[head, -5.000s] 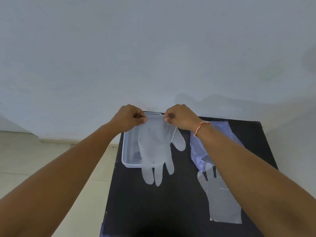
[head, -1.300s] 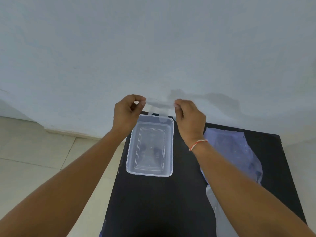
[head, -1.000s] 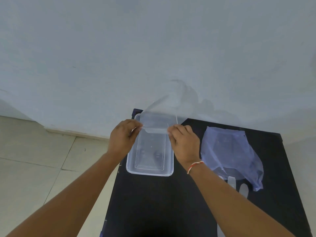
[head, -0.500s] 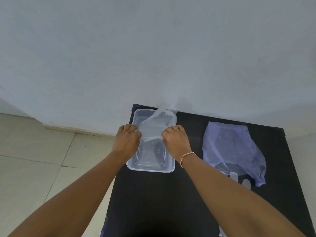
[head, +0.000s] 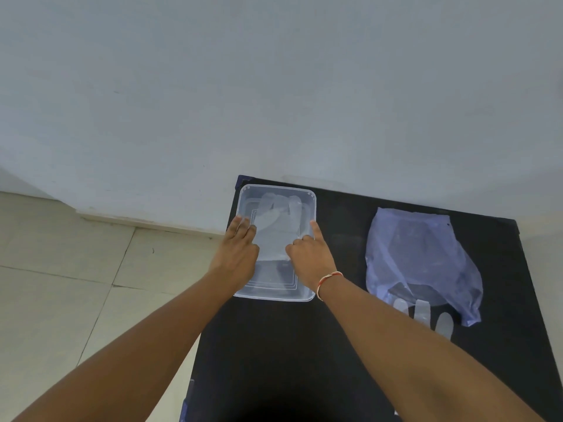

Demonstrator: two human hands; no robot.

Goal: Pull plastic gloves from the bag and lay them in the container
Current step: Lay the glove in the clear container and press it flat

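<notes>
Left grip: the left hand (head: 239, 254) is flat and loose, fingers stretched out over the left wall of the container, fingertips (head: 242, 222) resting at the edge of the glove. Not pinching anything.
Right grip: the right hand (head: 307, 258) is also relaxed, index finger pointing along the container's right rim, the other fingers pressing down on the glove's near part. Holding nothing as far as I can see.
Glove: the clear plastic glove (head: 275, 222) lies inside the container, its finger ends up toward the far wall.
Container: clear rectangular tub (head: 275, 295) sitting at the far left corner of the black desk (head: 274, 345).
Bag: the bluish plastic bag (head: 420, 257) lies on the desk well to the right of the tub, with more glove fingers (head: 422, 312) poking out of its near end.
Extras: a red-and-white thread band (head: 327, 280) sits on the right wrist.
</notes>
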